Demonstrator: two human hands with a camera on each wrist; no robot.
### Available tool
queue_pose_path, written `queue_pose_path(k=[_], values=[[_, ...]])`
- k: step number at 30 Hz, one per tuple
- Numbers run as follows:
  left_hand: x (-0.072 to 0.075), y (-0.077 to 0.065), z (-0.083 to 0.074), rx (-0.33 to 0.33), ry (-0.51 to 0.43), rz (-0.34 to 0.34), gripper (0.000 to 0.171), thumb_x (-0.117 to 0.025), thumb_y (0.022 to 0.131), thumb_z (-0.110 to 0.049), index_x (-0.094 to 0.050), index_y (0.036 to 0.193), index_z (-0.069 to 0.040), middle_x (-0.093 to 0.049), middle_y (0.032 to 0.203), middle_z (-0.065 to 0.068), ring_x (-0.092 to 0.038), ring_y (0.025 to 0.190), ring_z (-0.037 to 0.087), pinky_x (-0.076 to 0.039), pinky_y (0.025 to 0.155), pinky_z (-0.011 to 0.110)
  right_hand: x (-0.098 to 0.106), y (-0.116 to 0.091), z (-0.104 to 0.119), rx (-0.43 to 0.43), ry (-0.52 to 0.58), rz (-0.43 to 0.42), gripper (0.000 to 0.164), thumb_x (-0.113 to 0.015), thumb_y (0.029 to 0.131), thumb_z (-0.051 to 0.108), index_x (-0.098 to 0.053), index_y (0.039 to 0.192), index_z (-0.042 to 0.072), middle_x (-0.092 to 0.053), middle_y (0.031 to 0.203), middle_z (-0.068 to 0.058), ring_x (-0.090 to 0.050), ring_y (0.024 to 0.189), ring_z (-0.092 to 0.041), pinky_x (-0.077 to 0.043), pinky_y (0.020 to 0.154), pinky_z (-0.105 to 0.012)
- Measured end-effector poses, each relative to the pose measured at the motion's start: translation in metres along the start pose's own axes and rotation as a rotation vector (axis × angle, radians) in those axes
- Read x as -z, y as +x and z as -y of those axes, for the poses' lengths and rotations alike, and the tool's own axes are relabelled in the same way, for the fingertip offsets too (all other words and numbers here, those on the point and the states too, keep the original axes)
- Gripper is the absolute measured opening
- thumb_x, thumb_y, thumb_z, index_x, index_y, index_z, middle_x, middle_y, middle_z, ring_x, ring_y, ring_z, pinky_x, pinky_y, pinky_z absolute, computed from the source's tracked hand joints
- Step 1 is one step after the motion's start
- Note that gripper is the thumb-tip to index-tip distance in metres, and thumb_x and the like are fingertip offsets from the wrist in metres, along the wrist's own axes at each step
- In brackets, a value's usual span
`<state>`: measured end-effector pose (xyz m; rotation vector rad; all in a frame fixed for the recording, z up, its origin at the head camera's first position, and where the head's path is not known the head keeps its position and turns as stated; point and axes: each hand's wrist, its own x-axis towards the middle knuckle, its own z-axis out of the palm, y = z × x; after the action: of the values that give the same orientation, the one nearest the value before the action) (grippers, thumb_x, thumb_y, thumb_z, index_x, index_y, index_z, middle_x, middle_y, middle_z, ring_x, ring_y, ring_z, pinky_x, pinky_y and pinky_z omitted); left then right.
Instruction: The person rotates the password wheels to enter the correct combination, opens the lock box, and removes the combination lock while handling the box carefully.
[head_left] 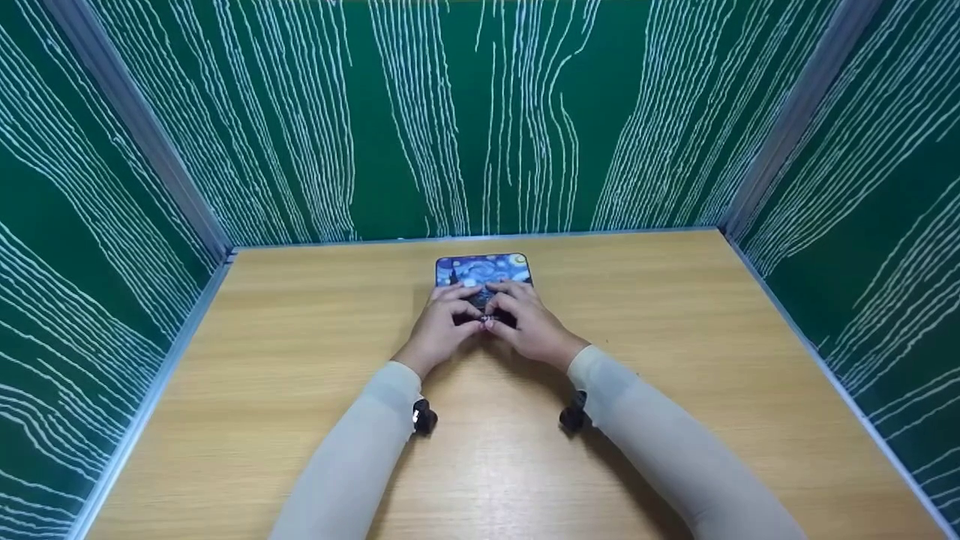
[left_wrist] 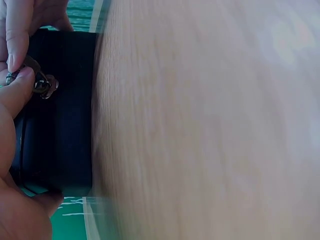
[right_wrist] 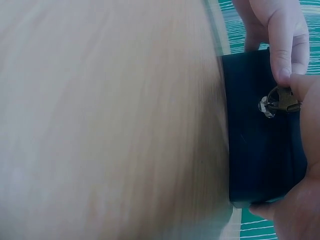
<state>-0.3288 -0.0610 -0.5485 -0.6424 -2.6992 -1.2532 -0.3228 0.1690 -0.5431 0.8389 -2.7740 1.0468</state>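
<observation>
Head view: a white-streaked green panel (head_left: pixel 75 187), then the left hand (head_left: pixel 442 326), the picture-lidded box (head_left: pixel 484 268) near the table's (head_left: pixel 300 337) far edge, the right hand (head_left: pixel 534 330). Both hands block the box's front — thumbs and fingers nearly closed, pinching a metal clasp (right_wrist: pixel 288 100). Only the wrist views show the dark front face (left_wrist: pixel 65 140).

Black box (right_wrist: pixel 255 155), blue-swirled lid (head_left: pixel 480 268) closed, is sitting flat on a table (head_left: pixel 300 337); bronze lock (right_wrist: pixel 288 101) is projecting from its front.
</observation>
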Motion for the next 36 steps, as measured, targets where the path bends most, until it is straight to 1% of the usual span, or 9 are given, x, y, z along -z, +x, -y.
queue_pose_path(k=[6, 11, 14, 19, 22, 30, 36], values=[[-0.0001, -0.0005, 0.0003, 0.006, -0.004, -0.005, 0.01, -0.087, 0.101, -0.021, -0.09, 0.109, -0.016, -0.063, 0.168, -0.007, -0.042, 0.167, 0.03, -0.031, 0.141, 0.051, -0.0005, -0.0001, 0.0003, -0.009, 0.005, 0.0, 0.017, -0.071, 0.114, 0.035, -0.072, 0.124, 0.021, -0.046, 0.181, -0.005, -0.027, 0.174, -0.042, -0.024, 0.14, -0.073], [-0.0015, -0.0028, 0.0011, 0.028, -0.015, 0.003, 0.008, -0.087, 0.102, -0.022, -0.089, 0.108, -0.016, -0.063, 0.169, -0.008, -0.041, 0.167, 0.029, -0.031, 0.141, 0.051, -0.0023, -0.0017, -0.0014, -0.018, 0.004, 0.011, 0.022, -0.071, 0.113, 0.036, -0.071, 0.128, 0.02, -0.044, 0.182, -0.005, -0.026, 0.174, -0.042, -0.023, 0.14, -0.072], [-0.0022, -0.0025, 0.0014, 0.024, -0.015, 0.001, 0.008, -0.087, 0.102, -0.022, -0.089, 0.108, -0.016, -0.063, 0.169, -0.007, -0.042, 0.167, 0.029, -0.031, 0.141, 0.051, -0.0026, -0.0025, -0.0014, -0.022, 0.014, 0.009, 0.022, -0.072, 0.113, 0.035, -0.07, 0.129, 0.021, -0.044, 0.182, -0.005, -0.026, 0.174, -0.041, -0.024, 0.14, -0.072], [-0.0011, -0.0014, -0.0001, 0.0, -0.007, 0.001, 0.009, -0.087, 0.102, -0.019, -0.089, 0.109, -0.013, -0.063, 0.169, -0.004, -0.042, 0.167, 0.03, -0.032, 0.141, 0.05, -0.0016, -0.0021, -0.0003, 0.0, 0.017, -0.005, 0.019, -0.074, 0.111, 0.032, -0.071, 0.126, 0.021, -0.047, 0.18, -0.009, -0.029, 0.172, -0.042, -0.026, 0.139, -0.072], [0.0001, -0.0013, -0.0012, 0.002, -0.003, 0.004, 0.011, -0.086, 0.102, -0.019, -0.089, 0.111, -0.013, -0.063, 0.169, -0.004, -0.042, 0.167, 0.03, -0.031, 0.142, 0.05, -0.001, -0.0011, 0.0, 0.009, 0.012, -0.009, 0.018, -0.074, 0.111, 0.032, -0.071, 0.124, 0.02, -0.047, 0.179, -0.009, -0.031, 0.171, -0.041, -0.026, 0.139, -0.071], [0.0013, -0.0008, -0.0024, 0.005, -0.006, 0.003, 0.013, -0.087, 0.102, -0.02, -0.089, 0.113, -0.014, -0.062, 0.17, -0.004, -0.041, 0.167, 0.031, -0.03, 0.142, 0.051, -0.0011, -0.0001, 0.0001, -0.012, 0.013, -0.014, 0.016, -0.073, 0.112, 0.032, -0.072, 0.124, 0.02, -0.046, 0.181, -0.007, -0.027, 0.174, -0.042, -0.024, 0.14, -0.071], [0.0013, -0.001, -0.0016, 0.004, 0.002, 0.005, 0.013, -0.087, 0.101, -0.02, -0.089, 0.113, -0.014, -0.062, 0.17, -0.005, -0.042, 0.167, 0.03, -0.03, 0.142, 0.051, -0.0022, -0.0003, -0.0002, -0.01, 0.015, -0.016, 0.016, -0.073, 0.112, 0.033, -0.073, 0.123, 0.021, -0.046, 0.181, -0.006, -0.027, 0.174, -0.042, -0.025, 0.14, -0.072]])
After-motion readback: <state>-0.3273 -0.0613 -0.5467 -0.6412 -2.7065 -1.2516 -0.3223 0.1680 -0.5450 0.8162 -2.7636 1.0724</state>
